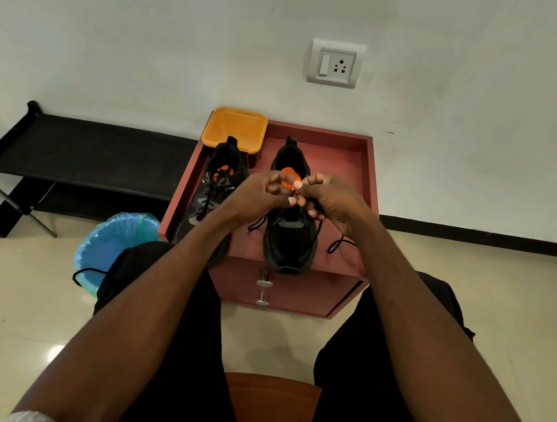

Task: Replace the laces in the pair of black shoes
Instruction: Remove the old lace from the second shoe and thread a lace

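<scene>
Two black shoes with orange insoles stand on a red cabinet top (351, 171). The left shoe (218, 180) is laced. Over the tongue of the right shoe (289, 237), my left hand (259, 195) and my right hand (334, 201) meet, fingers curled and pinching a black lace (340, 243). Loose ends of that lace trail down on both sides of the shoe. The shoe's upper eyelets are hidden behind my fingers.
A yellow tub (235, 127) sits at the cabinet's back left corner. A blue-lined bin (109, 247) with a black lace (87, 272) hanging over its rim stands on the floor at the left. A black bench (90, 154) runs along the wall.
</scene>
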Motion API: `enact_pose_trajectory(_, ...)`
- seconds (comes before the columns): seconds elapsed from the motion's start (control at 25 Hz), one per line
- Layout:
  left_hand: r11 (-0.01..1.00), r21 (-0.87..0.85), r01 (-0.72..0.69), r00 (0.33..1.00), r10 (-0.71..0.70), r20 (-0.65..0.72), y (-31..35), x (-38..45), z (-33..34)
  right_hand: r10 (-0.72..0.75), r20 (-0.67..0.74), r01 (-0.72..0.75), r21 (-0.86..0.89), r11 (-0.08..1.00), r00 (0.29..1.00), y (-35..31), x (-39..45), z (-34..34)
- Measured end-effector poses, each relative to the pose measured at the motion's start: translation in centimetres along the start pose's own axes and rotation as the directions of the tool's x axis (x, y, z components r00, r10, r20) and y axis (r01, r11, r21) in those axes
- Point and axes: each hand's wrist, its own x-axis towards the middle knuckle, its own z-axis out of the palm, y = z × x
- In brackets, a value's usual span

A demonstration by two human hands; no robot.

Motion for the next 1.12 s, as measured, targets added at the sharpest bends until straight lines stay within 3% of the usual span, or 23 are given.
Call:
enact_pose_trajectory(0.08,0.998,-0.056,0.010,0.999,-0.013,-0.039,-0.2,0.0,-0.2,0.001,-0.021,-0.002,-0.013,1.000,1.000,0.0,0.2,-0.2)
enact_pose_trajectory(0.2,0.995,-0.059,0.083,0.949,-0.097,-0.300,-0.8,0.6,-1.5,-0.003,-0.058,0.005,0.049,0.999,0.998,0.1,0.2,-1.3)
enact_pose_trajectory(0.28,0.969,0.137,0.207,0.849,-0.109,-0.517,-1.8,1.1,-2.7,0.015,-0.090,-0.008,0.080,0.997,0.996,0.1,0.3,-2.1)
enact_pose_trajectory(0.36,0.878,0.328,0.349,0.783,-0.080,-0.617,-2.4,0.9,-3.4,0.050,-0.130,-0.042,0.065,0.997,0.990,0.2,0.3,-2.5)
enact_pose_trajectory(0.44,0.755,0.516,0.404,0.793,-0.008,-0.609,-2.7,0.7,-3.0,0.062,-0.180,-0.059,0.024,0.998,0.982,0.6,0.3,-2.3)
enact_pose_trajectory(0.52,0.706,0.629,0.326,0.848,0.075,-0.524,-2.2,0.9,-2.0,0.034,-0.192,-0.035,-0.003,0.999,0.981,1.0,0.4,-1.9)
enact_pose_trajectory(0.56,0.766,0.601,0.228,0.883,0.098,-0.460,-1.8,1.1,-1.3,0.019,-0.180,-0.021,-0.006,1.000,0.984,1.1,0.5,-1.6)
enact_pose_trajectory(0.64,0.921,0.385,0.054,0.956,0.064,-0.288,-1.0,1.6,0.1,0.004,-0.165,-0.006,-0.015,1.000,0.986,1.2,0.9,-0.9)
enact_pose_trajectory(0.72,0.980,0.193,0.037,0.991,-0.011,-0.135,-1.0,2.2,1.1,0.021,-0.204,-0.024,-0.013,1.000,0.979,1.4,1.5,-0.5)
enact_pose_trajectory(1.12,0.980,0.190,0.067,0.953,-0.007,-0.302,-3.0,4.9,3.2,0.216,-0.256,-0.129,0.316,0.940,0.942,3.2,3.4,0.4)
